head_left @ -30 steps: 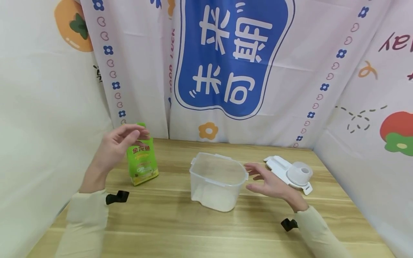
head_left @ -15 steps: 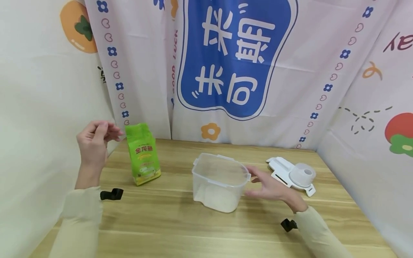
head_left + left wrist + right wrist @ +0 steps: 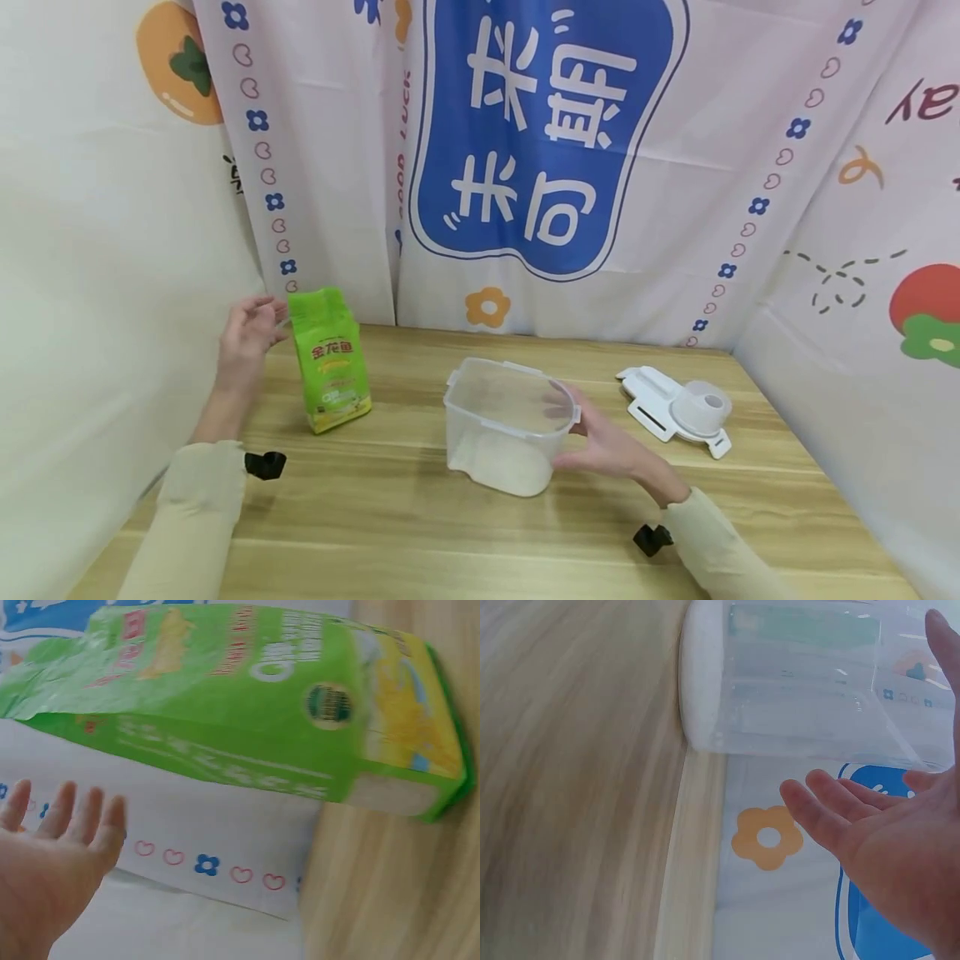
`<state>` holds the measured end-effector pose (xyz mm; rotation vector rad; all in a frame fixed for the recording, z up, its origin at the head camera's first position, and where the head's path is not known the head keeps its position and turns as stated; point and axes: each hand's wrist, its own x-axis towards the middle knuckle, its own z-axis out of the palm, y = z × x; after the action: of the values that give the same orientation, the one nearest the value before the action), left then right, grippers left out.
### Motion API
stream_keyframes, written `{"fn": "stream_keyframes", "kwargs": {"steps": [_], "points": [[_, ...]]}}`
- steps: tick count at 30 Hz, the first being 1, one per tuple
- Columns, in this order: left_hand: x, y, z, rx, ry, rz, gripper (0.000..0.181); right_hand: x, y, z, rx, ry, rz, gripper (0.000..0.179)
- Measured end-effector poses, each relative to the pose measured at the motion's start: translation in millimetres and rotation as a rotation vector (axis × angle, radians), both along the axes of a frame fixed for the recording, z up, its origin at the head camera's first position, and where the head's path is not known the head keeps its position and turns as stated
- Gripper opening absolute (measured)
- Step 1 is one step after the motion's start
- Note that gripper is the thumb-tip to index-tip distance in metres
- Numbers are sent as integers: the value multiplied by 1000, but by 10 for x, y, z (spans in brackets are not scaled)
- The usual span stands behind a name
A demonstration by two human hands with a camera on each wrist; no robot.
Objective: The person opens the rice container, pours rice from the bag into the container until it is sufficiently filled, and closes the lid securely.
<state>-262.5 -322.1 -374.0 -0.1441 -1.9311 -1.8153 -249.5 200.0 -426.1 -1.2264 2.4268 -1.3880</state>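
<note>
An upright green bag (image 3: pixel 333 367) with a yellow base and red Chinese lettering stands on the left of the wooden table. Just left of its top, my left hand (image 3: pixel 243 337) is raised with loosely bent fingers; in the left wrist view, a gap separates the fingertips from the bag. At the middle stands a lidless translucent plastic container (image 3: pixel 487 454). Along its right side my right hand (image 3: pixel 603 437) reaches, thumb in front and fingers behind the rim corner. The right wrist view shows these fingers (image 3: pixel 829 799) spread and loosely extended; contact with the wall is unclear.
A white lid (image 3: pixel 648 400) with a round translucent cap (image 3: pixel 702 407) lies on the wooden table (image 3: pixel 420 542) to the right. Printed cloth walls (image 3: pixel 840 333) enclose the table at the back and both sides.
My left hand has gone from in front of the bag's top leftward, then back to beside it. My right hand has moved left, closer around the container's side. The bag and container stay put.
</note>
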Motion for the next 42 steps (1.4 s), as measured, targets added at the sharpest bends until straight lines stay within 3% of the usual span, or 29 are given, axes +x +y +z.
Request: {"fn": "stream_keyframes", "kwargs": {"steps": [3,8,18,26,35,42], "points": [[-15,20,-44,-162,-106,-87,60,-8,-34,-10,-19,-11,3,106],[-36,81,-116,-255,-204,-233,67,-17,-64,-38,-38,-35,15,103],[-107,98,-244,-427,-271,-239,71,5,-159,-121,-205,-70,42,103],[-159,80,-369,-376,-294,-342,71,28,-259,-178,-337,-64,48,111],[-186,79,-480,-360,-317,-411,65,30,-273,-179,-319,-49,21,104],[-202,40,-579,-397,-344,-436,68,42,-267,-170,-298,-49,5,102]]}}
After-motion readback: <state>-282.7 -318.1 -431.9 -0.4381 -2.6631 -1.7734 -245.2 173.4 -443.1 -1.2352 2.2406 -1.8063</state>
